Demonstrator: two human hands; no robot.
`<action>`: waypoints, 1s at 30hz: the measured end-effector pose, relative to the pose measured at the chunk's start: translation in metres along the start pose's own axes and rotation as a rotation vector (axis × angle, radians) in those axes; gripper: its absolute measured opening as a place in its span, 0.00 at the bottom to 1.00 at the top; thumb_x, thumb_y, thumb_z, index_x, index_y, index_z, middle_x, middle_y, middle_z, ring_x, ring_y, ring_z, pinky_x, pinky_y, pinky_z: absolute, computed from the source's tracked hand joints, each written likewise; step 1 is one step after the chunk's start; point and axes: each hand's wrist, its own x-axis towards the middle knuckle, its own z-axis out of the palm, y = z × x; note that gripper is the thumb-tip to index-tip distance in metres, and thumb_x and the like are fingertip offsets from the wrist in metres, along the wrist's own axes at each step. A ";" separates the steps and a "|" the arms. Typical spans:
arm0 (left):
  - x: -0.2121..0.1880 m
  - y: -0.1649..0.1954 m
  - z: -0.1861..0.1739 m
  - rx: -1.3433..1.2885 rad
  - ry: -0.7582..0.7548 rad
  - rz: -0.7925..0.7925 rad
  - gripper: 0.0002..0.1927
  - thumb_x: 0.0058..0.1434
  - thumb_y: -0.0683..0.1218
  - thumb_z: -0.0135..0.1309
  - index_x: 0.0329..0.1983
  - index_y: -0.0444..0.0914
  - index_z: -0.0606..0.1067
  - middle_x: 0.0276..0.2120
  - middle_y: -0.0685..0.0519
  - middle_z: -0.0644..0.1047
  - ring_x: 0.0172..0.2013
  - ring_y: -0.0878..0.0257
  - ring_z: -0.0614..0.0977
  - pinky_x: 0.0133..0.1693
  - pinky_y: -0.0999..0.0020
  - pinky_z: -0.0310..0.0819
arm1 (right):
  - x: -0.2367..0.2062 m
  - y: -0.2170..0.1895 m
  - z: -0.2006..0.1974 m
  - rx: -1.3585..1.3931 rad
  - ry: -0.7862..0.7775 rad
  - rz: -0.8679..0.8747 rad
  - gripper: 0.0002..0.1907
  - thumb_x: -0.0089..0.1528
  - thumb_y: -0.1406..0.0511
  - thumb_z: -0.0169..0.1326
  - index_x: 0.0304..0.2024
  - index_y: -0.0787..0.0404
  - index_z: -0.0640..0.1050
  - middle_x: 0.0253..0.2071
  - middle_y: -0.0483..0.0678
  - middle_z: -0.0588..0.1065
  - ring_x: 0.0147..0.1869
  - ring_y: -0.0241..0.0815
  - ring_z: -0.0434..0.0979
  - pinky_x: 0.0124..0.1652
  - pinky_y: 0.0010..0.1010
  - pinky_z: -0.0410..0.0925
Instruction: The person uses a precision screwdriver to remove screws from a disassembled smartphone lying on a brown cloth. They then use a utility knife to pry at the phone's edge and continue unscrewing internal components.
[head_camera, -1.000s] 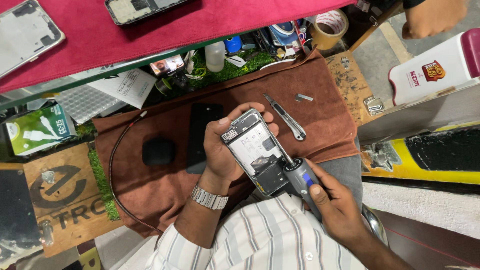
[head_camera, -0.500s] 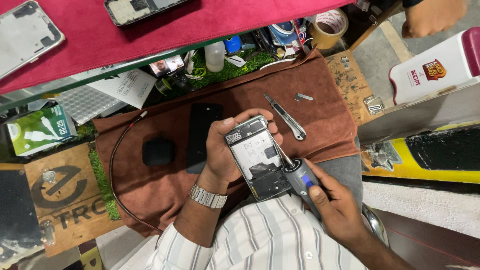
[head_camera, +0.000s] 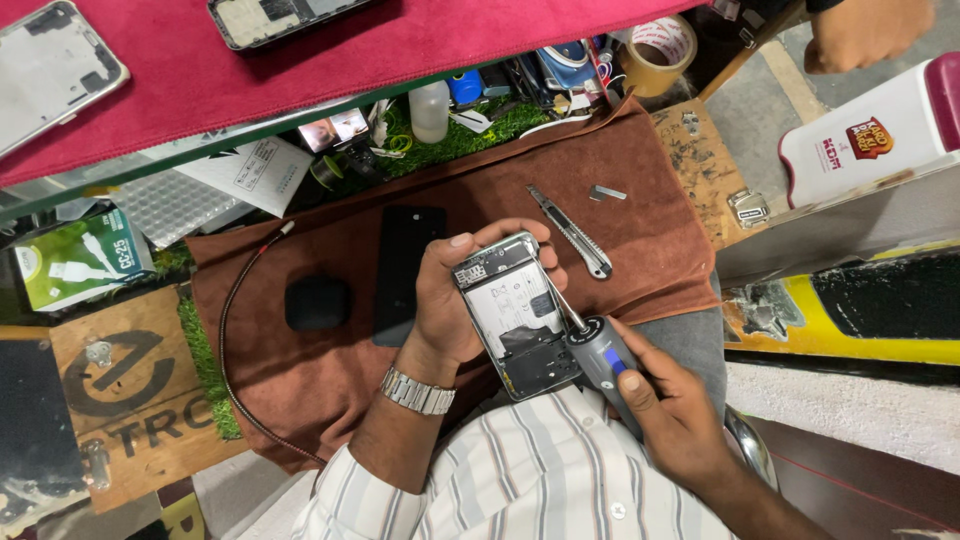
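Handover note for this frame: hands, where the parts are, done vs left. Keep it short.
Left hand: grips the opened phone from its left side, back cover off, internals facing up, held above the brown mat.
Right hand: holds the electric screwdriver, bit resting on the phone's right edge near the upper half.
On the mat: black back panel, small black case, utility knife, small metal piece, braided cable.
Done: back is off, board and battery exposed.
Left: screw work under way at the bit; how many screws are out cannot be told.
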 end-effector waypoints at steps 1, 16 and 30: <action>0.000 0.000 0.000 -0.002 -0.004 -0.007 0.35 0.70 0.59 0.40 0.66 0.26 0.68 0.51 0.39 0.79 0.53 0.46 0.83 0.54 0.50 0.81 | 0.000 0.000 0.000 -0.011 -0.004 0.010 0.32 0.68 0.58 0.47 0.72 0.67 0.63 0.46 0.49 0.77 0.39 0.32 0.73 0.38 0.25 0.71; -0.015 0.022 0.018 0.081 -0.025 -0.303 0.39 0.66 0.56 0.45 0.78 0.36 0.55 0.51 0.44 0.74 0.47 0.58 0.80 0.46 0.59 0.81 | 0.004 0.005 -0.008 -0.026 0.066 0.045 0.33 0.67 0.56 0.48 0.72 0.65 0.64 0.50 0.49 0.77 0.42 0.32 0.74 0.39 0.25 0.71; -0.005 0.026 0.008 -0.487 -0.035 -0.279 0.36 0.69 0.62 0.41 0.62 0.24 0.61 0.55 0.31 0.71 0.44 0.44 0.79 0.27 0.58 0.82 | 0.005 0.006 -0.011 -0.136 -0.058 -0.101 0.32 0.70 0.58 0.46 0.70 0.73 0.62 0.65 0.57 0.72 0.66 0.40 0.71 0.62 0.29 0.63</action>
